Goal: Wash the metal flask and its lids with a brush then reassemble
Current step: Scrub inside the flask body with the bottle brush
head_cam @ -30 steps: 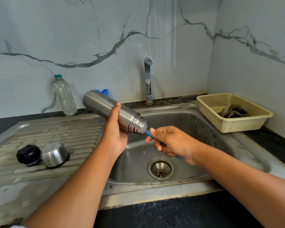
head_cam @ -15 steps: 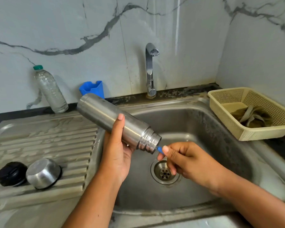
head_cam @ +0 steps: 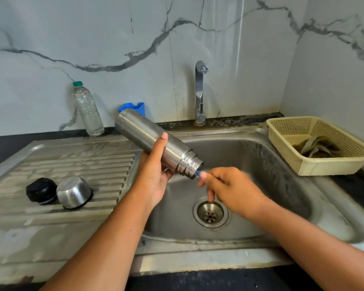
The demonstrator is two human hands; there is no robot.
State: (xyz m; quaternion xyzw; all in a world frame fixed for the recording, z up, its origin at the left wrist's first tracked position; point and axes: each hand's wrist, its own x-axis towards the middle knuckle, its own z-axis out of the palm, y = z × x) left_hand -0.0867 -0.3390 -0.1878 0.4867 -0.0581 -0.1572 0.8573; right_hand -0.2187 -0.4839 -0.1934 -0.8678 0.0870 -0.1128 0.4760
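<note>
As left hand (head_cam: 153,177) grips flask (head_cam: 138,131), brush (head_cam: 198,174) at mouth.

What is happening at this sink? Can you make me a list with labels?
Left hand: holds the flask, tilted, mouth toward the sink
Right hand: pinches the blue brush handle at the flask's mouth; the rest is hidden
Lids: black lid and metal cup, side by side on the draining board
Tap: no stream visible
Basket: holds a cloth
</note>
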